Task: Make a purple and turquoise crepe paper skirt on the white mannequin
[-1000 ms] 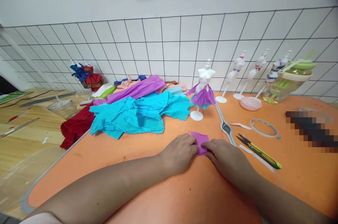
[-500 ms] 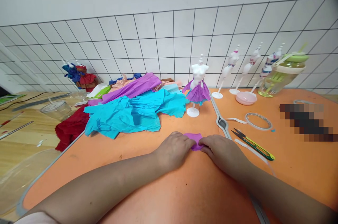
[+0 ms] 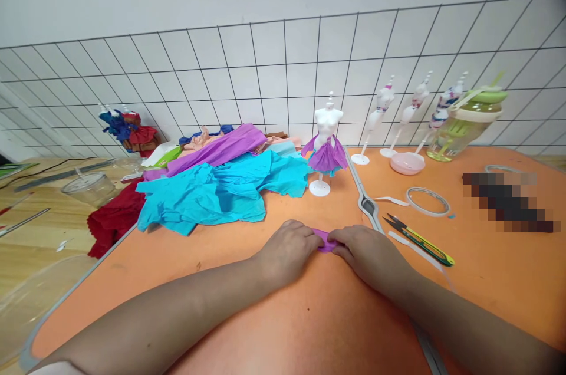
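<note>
A small folded piece of purple crepe paper (image 3: 325,240) lies between my hands, low over the orange table (image 3: 283,310). My left hand (image 3: 289,251) pinches its left end, and my right hand (image 3: 365,254) pinches the right end. Fingertips cover both ends of the paper. Just beyond stands a white mini mannequin (image 3: 328,121) on a round base, wearing a purple paper skirt (image 3: 328,157) with a little blue at its hem. Right of my right hand lie yellow-and-green thread snips (image 3: 420,240), blades pointing to the far left.
Blue crepe paper (image 3: 212,192), purple sheets (image 3: 221,148) and dark red paper (image 3: 115,216) pile up at left. At right are a tape roll (image 3: 428,202), a pink bowl (image 3: 407,164), more mannequins (image 3: 378,115) and a green-lidded bottle (image 3: 464,124). A grey hinge (image 3: 368,205) crosses the table.
The purple paper has been folded over and now shows as a narrower strip between my fingers. Both hands keep their pinch on it. The view has shifted slightly.
</note>
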`<state>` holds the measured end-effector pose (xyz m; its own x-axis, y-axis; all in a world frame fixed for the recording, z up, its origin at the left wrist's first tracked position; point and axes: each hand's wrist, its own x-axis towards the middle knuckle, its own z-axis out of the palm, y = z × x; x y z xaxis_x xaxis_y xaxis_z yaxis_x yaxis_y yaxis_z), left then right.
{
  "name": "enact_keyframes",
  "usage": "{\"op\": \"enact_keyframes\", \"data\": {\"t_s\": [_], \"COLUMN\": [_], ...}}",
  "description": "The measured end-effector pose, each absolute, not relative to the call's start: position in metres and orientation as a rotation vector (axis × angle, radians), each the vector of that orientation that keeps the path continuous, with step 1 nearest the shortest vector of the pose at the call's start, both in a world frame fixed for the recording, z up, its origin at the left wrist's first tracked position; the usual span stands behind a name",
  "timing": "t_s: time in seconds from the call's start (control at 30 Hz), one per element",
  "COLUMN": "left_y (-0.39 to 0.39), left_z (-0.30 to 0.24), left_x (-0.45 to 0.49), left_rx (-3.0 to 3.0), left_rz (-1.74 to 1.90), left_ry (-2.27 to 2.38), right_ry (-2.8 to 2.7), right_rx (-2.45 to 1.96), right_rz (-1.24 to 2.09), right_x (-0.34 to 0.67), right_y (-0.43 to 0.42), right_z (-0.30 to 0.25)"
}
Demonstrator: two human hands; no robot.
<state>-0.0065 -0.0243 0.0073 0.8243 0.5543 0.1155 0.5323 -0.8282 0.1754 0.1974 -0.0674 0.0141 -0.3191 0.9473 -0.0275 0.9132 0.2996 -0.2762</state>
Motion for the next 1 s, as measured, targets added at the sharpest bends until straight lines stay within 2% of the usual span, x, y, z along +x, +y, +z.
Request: {"op": "enact_keyframes", "data": {"t_s": [0.6, 0.77, 1.0], "left_y": [-0.026, -0.029, -0.026], "left_z": [0.011, 0.013, 0.015], "left_x": [-0.004, -0.004, -0.003], "left_rx": [2.893, 2.881, 2.908], "left_rz": [0.231, 0.359, 0.185], "left_ry": [0.961, 0.962, 0.898], "right_ry": [-2.443, -2.45, -2.277], "right_rx": [-1.752, -1.793, -1.83], "right_rz": [0.364, 0.323, 0.486], "right_x": [0.199, 0.201, 0.204], "right_y": [-0.069, -0.071, -0.066], "right_z": [0.013, 0.015, 0.017]}}
